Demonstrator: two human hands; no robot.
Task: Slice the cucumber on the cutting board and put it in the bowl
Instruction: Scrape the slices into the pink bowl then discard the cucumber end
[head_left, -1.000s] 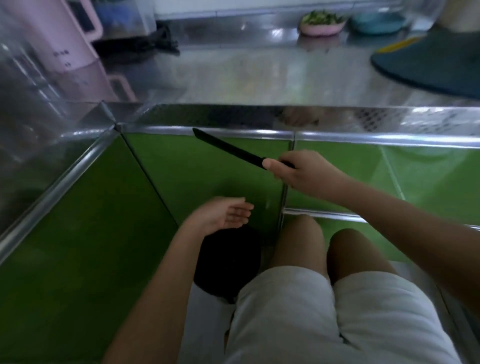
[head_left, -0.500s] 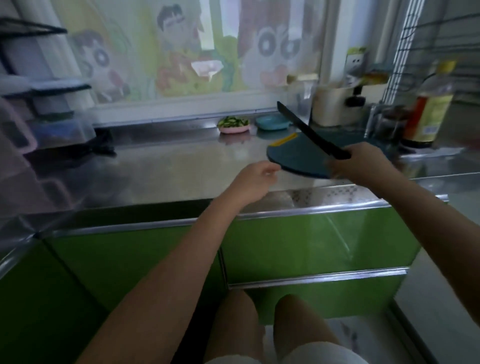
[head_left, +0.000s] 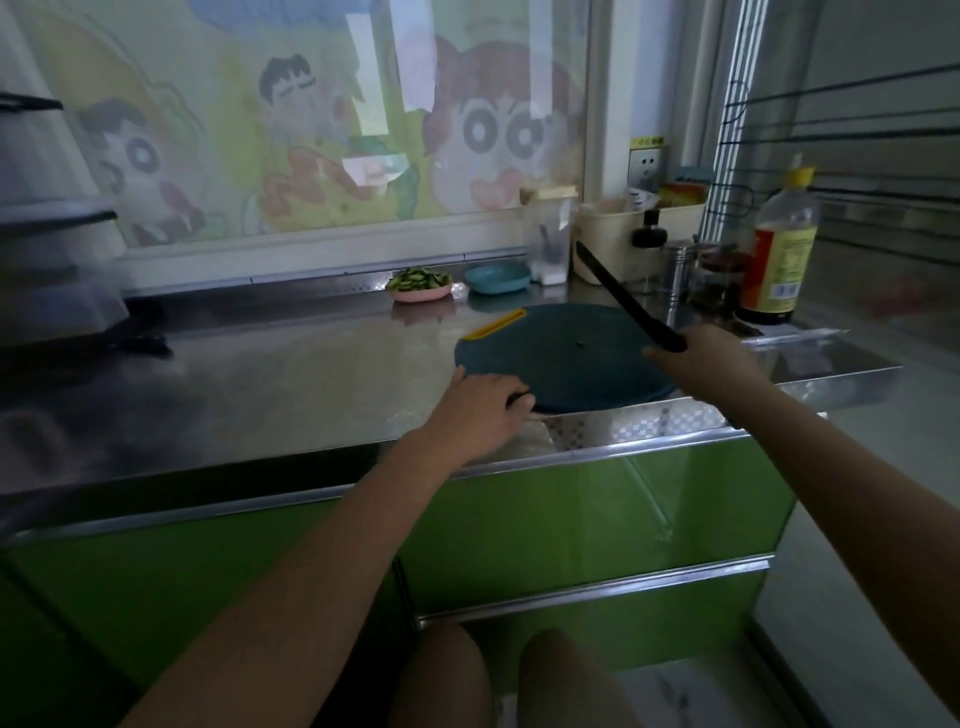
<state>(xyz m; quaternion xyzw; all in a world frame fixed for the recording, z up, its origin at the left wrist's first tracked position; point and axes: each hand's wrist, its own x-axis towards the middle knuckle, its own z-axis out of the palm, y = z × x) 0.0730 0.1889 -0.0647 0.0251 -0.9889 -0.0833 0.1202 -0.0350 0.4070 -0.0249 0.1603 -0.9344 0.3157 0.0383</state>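
at the back of the steel desk (head_left: 291, 374), left of centre, a pink bowl (head_left: 420, 295) holds a heap of green cucumber slices (head_left: 420, 279). that is where the task's cucumber is, already cut and parked clear of the work. just beside it on the right sits a shallow blue dish (head_left: 496, 278), and nothing shows in it from this angle. nearer the front edge the left grip (head_left: 478, 402) sits at the near left rim of the round dark cutting board (head_left: 561, 353). its fingers curl over the edge, clasping it as far as the dim view lets me judge, likely to steady the board or drag it. the board lies flat with its yellow strip (head_left: 496, 323) toward the back, and no whole cucumber lies on it, only a tiny speck near the middle. the right grip (head_left: 711, 361) is clenched round the handle of a black knife (head_left: 623, 296). the blade is raised above the board and slants away toward the back wall, which reads as carrying rather than cutting. behind the blade stand a clear lidded canister (head_left: 550, 234) and a cream tub (head_left: 618, 228) with packets poking above it. at the far right a brown sauce bottle (head_left: 776, 254) with a yellow cap stands upright. by my reading the slicing is done, or another piece must be fetched
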